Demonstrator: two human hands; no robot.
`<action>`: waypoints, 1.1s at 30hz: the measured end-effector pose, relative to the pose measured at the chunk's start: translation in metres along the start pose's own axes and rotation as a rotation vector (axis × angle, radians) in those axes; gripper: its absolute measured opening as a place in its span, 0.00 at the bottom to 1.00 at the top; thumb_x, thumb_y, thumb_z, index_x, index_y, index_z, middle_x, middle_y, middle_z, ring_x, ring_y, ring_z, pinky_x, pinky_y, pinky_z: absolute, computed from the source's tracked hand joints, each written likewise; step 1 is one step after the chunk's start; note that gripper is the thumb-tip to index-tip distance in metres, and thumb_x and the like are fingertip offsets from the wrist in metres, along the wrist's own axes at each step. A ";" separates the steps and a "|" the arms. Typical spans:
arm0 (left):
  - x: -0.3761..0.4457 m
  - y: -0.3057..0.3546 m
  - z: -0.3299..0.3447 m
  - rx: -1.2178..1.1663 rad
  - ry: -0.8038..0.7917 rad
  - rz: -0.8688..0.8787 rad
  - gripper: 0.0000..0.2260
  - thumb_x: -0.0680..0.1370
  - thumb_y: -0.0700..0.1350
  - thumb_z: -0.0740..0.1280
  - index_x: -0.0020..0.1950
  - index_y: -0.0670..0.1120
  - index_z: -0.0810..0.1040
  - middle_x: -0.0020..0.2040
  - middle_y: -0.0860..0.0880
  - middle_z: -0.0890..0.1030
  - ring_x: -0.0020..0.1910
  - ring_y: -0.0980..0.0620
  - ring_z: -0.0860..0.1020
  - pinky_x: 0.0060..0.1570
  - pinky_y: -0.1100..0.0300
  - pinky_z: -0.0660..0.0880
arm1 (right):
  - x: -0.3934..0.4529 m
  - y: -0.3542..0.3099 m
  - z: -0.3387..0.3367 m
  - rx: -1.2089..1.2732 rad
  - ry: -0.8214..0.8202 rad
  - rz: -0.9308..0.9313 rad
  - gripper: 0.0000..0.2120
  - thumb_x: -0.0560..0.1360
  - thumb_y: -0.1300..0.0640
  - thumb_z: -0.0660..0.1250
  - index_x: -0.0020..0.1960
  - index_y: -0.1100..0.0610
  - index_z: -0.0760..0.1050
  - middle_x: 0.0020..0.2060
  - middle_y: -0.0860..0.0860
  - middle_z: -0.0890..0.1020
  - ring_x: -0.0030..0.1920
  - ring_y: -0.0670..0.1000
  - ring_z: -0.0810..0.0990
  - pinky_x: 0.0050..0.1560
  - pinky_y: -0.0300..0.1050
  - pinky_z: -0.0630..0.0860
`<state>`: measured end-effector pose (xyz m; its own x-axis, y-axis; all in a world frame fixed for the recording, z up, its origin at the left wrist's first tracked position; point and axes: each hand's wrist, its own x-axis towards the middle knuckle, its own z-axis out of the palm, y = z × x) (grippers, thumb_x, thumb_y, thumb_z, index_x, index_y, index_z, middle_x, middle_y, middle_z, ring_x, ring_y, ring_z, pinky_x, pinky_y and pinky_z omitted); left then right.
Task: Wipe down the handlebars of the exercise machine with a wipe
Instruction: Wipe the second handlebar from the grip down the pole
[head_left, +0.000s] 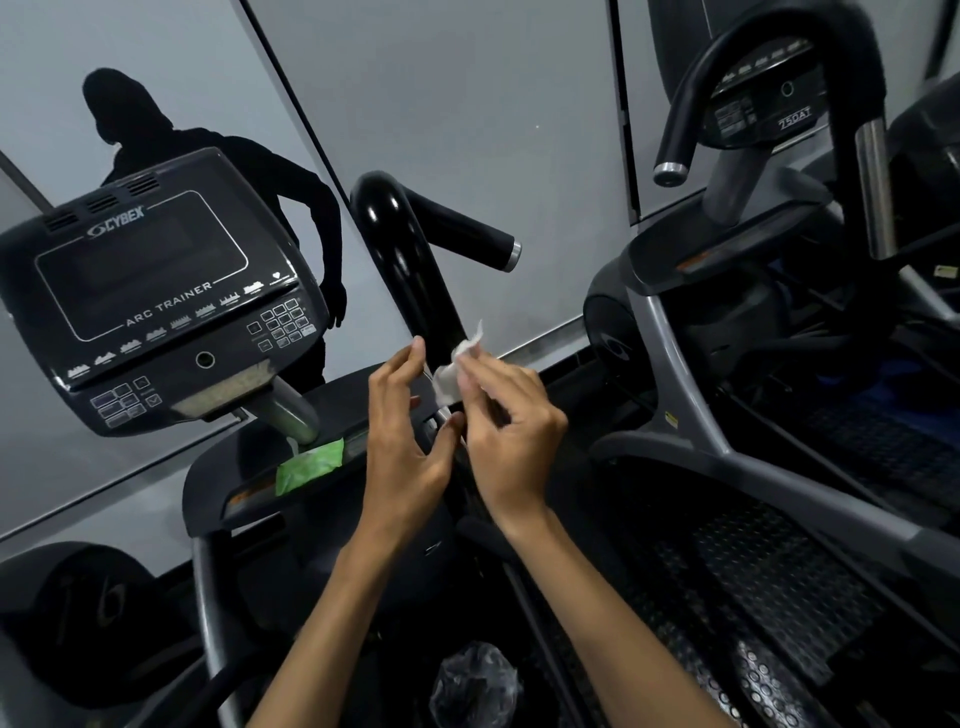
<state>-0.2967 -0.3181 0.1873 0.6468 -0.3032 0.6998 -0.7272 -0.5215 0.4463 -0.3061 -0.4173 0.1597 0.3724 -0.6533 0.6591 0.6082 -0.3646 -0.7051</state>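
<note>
The wipe (453, 375) is a small, crumpled white wad, soft and damp-looking, pinched between the thumb and fingertips of the right hand (506, 431), with a loose corner poking up above the knuckles. It sits right against the lower stretch of the handlebar (410, 260), where the glossy black tube drops toward the machine's body. The left hand (410, 431) hovers just beside it, fingers relaxed and slightly spread, holding nothing; whether its fingertips touch the bar cannot be told.

By the look of it, the step in hand is the wiping of this handlebar's lower shaft, or a refolding of the wad before the stroke. The next move calls for wrapping the wipe round the tube and drawing it up over the bend to the stub grip with its silver end cap, keeping pressure on a smooth, rounded, slippery surface.

Outward: a green wipe packet (310, 464) lies on the matte shroud below the console (156, 296), a dark, flat panel marked Cybex Arc Trainer. A 2nd machine (779, 156) stands to the right with a similar looped bar. Studded rubber footplates (753, 597) lie below, and a crinkled plastic bag (475, 680) sits near the bottom edge.
</note>
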 end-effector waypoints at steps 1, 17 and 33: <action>0.000 0.000 0.000 0.006 -0.002 0.000 0.36 0.73 0.32 0.73 0.77 0.45 0.63 0.71 0.46 0.68 0.72 0.51 0.69 0.72 0.59 0.67 | 0.007 0.000 0.001 0.023 0.007 0.062 0.10 0.77 0.63 0.72 0.58 0.60 0.85 0.53 0.52 0.87 0.56 0.44 0.84 0.57 0.39 0.81; -0.002 0.000 0.004 -0.006 0.011 -0.017 0.35 0.73 0.31 0.73 0.78 0.42 0.63 0.69 0.48 0.68 0.71 0.54 0.69 0.69 0.66 0.66 | 0.010 -0.002 -0.002 0.061 -0.055 0.134 0.11 0.78 0.65 0.70 0.59 0.60 0.84 0.54 0.51 0.87 0.58 0.44 0.84 0.58 0.37 0.80; -0.001 -0.004 0.002 -0.019 -0.019 -0.001 0.38 0.74 0.33 0.73 0.78 0.50 0.59 0.68 0.52 0.68 0.71 0.52 0.69 0.68 0.50 0.72 | 0.033 0.006 -0.004 0.491 -0.303 0.702 0.10 0.83 0.59 0.64 0.57 0.57 0.84 0.46 0.53 0.87 0.50 0.50 0.85 0.55 0.50 0.81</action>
<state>-0.2940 -0.3171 0.1831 0.6515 -0.3178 0.6889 -0.7307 -0.5068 0.4573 -0.2926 -0.4440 0.1764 0.8961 -0.3912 0.2096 0.3766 0.4205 -0.8254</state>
